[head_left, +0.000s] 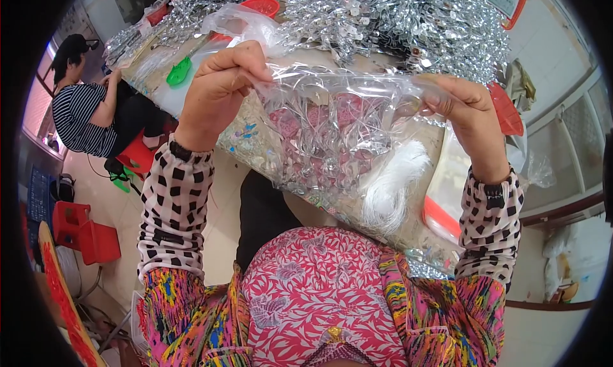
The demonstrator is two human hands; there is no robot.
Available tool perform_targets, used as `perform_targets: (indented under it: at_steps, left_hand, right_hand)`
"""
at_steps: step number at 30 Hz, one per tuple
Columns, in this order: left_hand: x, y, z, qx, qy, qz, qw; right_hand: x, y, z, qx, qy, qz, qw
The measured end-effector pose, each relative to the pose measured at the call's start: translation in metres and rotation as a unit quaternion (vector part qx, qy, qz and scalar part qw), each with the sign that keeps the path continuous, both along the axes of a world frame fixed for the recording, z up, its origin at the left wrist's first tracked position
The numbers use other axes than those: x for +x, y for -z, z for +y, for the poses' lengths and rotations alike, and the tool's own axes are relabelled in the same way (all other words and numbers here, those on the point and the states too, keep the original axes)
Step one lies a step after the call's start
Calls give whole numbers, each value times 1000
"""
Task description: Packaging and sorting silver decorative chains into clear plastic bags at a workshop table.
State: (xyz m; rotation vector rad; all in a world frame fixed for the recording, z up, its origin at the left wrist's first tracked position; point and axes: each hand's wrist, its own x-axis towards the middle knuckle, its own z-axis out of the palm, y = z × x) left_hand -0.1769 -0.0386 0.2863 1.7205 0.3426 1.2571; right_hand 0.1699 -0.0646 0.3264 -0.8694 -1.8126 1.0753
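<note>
With the left hand (222,89) and right hand (471,115) pinching opposite far corners of the clear bag (332,134) above the table (255,143), left of the white strands (394,187), level, gentle tension should best spare the thin film.

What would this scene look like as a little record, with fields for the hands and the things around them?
Left hand: pinching one end of the clear plastic
Right hand: pinching the other end
Showing through: pinkish pieces; inside or behind, I cannot tell
Nearby: white strand bundle, right of the pinkish pieces
Beyond: silvery strands, red basin, green dish
Other person: seated at left, striped top
</note>
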Motion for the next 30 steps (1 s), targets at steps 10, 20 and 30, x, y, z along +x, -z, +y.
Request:
perform_targets:
  at_steps: [10, 20, 30]
  left_hand:
    - [4, 13, 7, -40, 104, -81, 991]
    - [18, 19, 4, 73, 19, 98, 992]
    - [7, 13, -4, 59, -22, 162, 985]
  right_hand:
    - [5, 6, 0, 31, -57, 65, 996]
    - [29, 13, -7, 84, -17, -34, 996]
    - [21, 19, -6, 123, -17, -154, 980]
